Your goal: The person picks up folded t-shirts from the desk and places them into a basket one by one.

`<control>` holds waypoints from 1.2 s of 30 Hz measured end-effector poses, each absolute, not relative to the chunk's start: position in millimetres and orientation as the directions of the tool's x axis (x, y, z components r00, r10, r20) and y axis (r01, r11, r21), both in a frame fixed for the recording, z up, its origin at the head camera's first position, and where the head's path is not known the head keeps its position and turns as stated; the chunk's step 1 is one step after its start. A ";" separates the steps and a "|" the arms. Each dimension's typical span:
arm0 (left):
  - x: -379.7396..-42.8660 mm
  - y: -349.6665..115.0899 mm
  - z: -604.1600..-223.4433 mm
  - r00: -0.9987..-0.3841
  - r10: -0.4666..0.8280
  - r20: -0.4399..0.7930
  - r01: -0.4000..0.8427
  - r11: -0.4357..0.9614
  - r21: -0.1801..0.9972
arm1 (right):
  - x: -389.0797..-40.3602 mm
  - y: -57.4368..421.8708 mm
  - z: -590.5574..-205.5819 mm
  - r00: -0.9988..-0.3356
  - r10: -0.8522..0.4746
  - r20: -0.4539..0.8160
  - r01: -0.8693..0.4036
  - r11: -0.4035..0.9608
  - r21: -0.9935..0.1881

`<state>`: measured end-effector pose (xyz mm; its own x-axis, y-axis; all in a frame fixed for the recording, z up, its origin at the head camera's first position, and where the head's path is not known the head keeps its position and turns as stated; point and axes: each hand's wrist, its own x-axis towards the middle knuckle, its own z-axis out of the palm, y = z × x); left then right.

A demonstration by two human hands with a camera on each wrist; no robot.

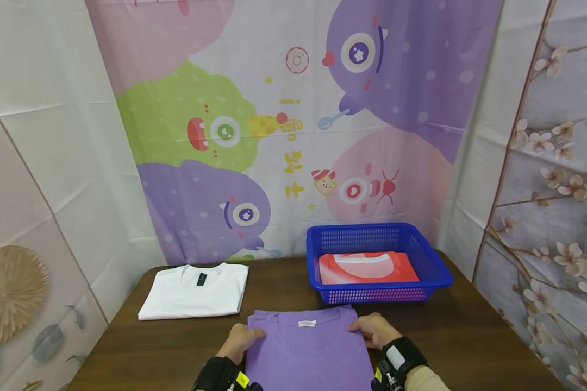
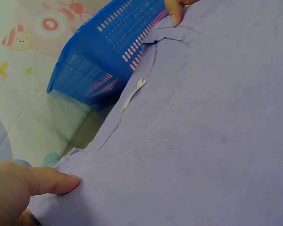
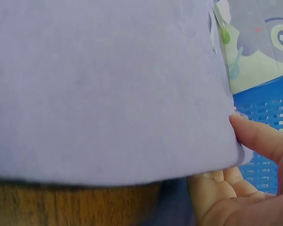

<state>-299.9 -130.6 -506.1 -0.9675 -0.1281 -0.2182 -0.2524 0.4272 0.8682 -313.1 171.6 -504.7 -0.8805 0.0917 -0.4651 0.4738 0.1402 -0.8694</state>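
A folded purple T-shirt (image 1: 308, 347) lies before me at the front of the table, its collar and small white label (image 1: 307, 323) facing away. My left hand (image 1: 241, 342) pinches its left side near the collar, thumb on top, as the left wrist view shows at the thumb (image 2: 54, 181). Opposite, my right hand (image 1: 375, 329) pinches the right side. In the right wrist view the right thumb (image 3: 262, 134) presses on the cloth while the other fingers (image 3: 217, 188) are under it. That edge of the shirt stands above the wooden tabletop there.
At the back right of the brown table (image 1: 283, 282) stands a blue plastic basket (image 1: 379, 293), with a folded red and pink garment (image 1: 367, 269) inside. A folded white T-shirt (image 1: 195, 298) lies at the back left. Printed curtains (image 1: 293, 217) hang behind and at both sides.
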 end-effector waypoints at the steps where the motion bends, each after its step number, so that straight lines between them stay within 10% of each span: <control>1: -299.5 -130.4 -506.1 -0.970 -0.128 -0.208 -0.243 0.427 0.871 | -312.7 171.3 -504.3 -0.882 0.088 -0.464 0.472 0.135 -0.871; 36: -269.5 -128.8 -470.9 -0.995 -0.094 -0.019 -0.056 0.406 0.912 | -273.6 173.0 -465.7 -0.939 0.165 -0.303 0.325 0.128 -0.937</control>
